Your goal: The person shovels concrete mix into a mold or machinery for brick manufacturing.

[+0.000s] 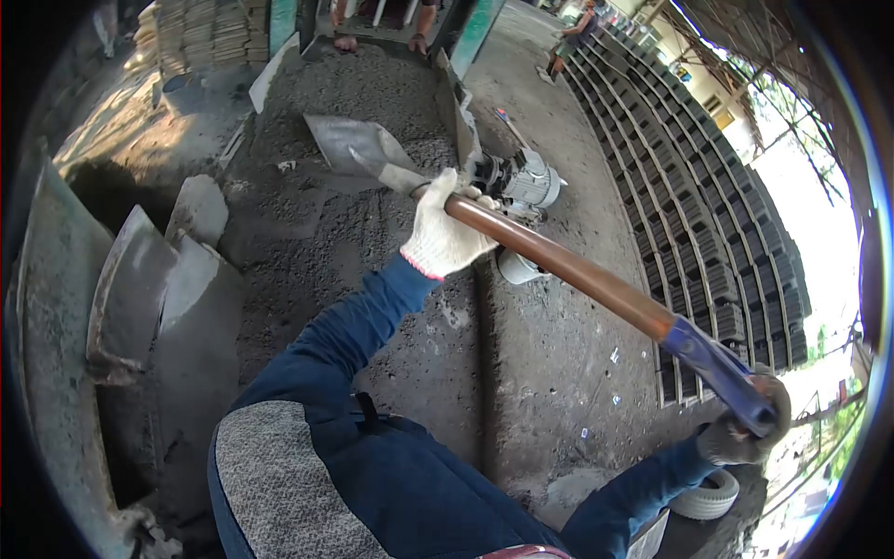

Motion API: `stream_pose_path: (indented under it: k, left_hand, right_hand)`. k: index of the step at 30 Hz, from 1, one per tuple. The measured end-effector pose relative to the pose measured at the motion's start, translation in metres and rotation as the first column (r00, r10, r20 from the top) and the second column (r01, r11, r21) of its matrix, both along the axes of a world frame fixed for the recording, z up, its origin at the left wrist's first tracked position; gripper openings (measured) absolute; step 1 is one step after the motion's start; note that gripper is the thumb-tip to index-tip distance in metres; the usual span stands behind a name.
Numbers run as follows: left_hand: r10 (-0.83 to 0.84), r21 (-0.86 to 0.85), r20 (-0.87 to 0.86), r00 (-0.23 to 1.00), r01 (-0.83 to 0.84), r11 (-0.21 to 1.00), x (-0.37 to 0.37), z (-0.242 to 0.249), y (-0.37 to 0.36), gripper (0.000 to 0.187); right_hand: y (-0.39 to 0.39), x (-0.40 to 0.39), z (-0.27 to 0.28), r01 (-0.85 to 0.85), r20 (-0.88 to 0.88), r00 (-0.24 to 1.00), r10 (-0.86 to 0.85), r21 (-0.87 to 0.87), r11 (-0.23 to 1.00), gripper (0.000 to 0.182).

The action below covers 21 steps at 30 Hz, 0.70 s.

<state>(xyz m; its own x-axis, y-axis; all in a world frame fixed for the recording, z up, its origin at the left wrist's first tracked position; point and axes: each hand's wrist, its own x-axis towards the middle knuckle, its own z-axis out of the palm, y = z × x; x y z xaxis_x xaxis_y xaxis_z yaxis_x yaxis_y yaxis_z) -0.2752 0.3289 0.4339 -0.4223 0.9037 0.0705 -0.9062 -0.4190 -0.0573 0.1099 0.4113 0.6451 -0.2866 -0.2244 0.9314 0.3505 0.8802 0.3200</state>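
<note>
My left hand (447, 228), in a white knit glove, is wrapped round the brown wooden shaft of a shovel (559, 267) close to its metal neck. My right hand (752, 430), gloved and lower right, grips the blue handle end. The shovel's flat grey blade (354, 147) is over dark grey gravelly mix (372, 88) at the top of the view. Whether the blade touches the mix I cannot tell. Little or no material shows on the blade.
Another person's hands (382, 44) rest at the mix's far edge. A motor (533, 182) and white bucket (518, 267) stand right of centre. Stacked blocks (689, 224) line the right. Metal plates (135, 289) lean at left. A tire (705, 496) lies lower right.
</note>
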Motion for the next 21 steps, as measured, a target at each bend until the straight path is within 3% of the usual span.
stream_pose_path:
  k: [2, 5, 6, 9, 10, 12, 15, 20, 21]
  left_hand:
    - [0.000, 0.013, 0.000, 1.000, 0.000, 1.000, 0.005, -0.003, -0.014, 0.042]
    - [-0.003, 0.057, 0.008, 1.000, 0.002, 0.998, -0.008, -0.005, -0.029, 0.048]
    - [-0.008, 0.080, 0.012, 1.000, 0.007, 0.997, -0.015, -0.007, -0.033, 0.049]
    - [0.030, 0.116, -0.016, 0.999, -0.028, 0.993, -0.040, -0.006, -0.044, 0.056]
    - [0.042, 0.095, -0.026, 0.999, -0.039, 0.995, -0.052, -0.008, -0.046, 0.061]
    - [0.026, 0.159, -0.023, 0.999, -0.022, 0.987, -0.084, -0.009, -0.052, 0.064]
    - [0.106, 0.126, -0.002, 0.994, -0.105, 0.987, -0.145, -0.014, -0.046, 0.063]
    - [0.197, -0.101, 0.086, 0.977, -0.188, 0.977, -0.256, -0.045, -0.010, 0.043]
    - [0.208, -0.137, 0.102, 0.973, -0.193, 0.972, -0.273, -0.057, -0.003, 0.041]
  right_hand:
    - [-0.004, -0.017, 0.029, -0.111, -0.088, 0.990, 0.113, 0.020, 0.994, 0.049]
    - [0.052, 0.003, 0.063, -0.395, -0.205, 0.906, 0.370, -0.101, 0.913, 0.024]
    - [0.044, -0.015, 0.078, -0.402, -0.177, 0.907, 0.383, -0.092, 0.911, 0.025]
    - [-0.014, -0.098, 0.125, -0.393, 0.137, 0.903, 0.408, -0.124, 0.911, 0.032]
    - [-0.014, -0.120, 0.133, -0.363, 0.201, 0.920, 0.336, 0.121, 0.924, 0.037]
    - [-0.035, -0.172, 0.113, 0.077, -0.105, 0.993, -0.053, 0.249, 0.965, 0.046]
    - [-0.060, -0.230, 0.104, -0.134, 0.074, 0.989, 0.125, 0.137, 0.981, 0.042]
    - [-0.081, -0.319, 0.029, -0.068, 0.063, 0.995, 0.079, -0.164, 0.984, 0.062]
    - [-0.073, -0.325, 0.017, -0.123, 0.112, 0.985, 0.134, -0.096, 0.988, 0.038]
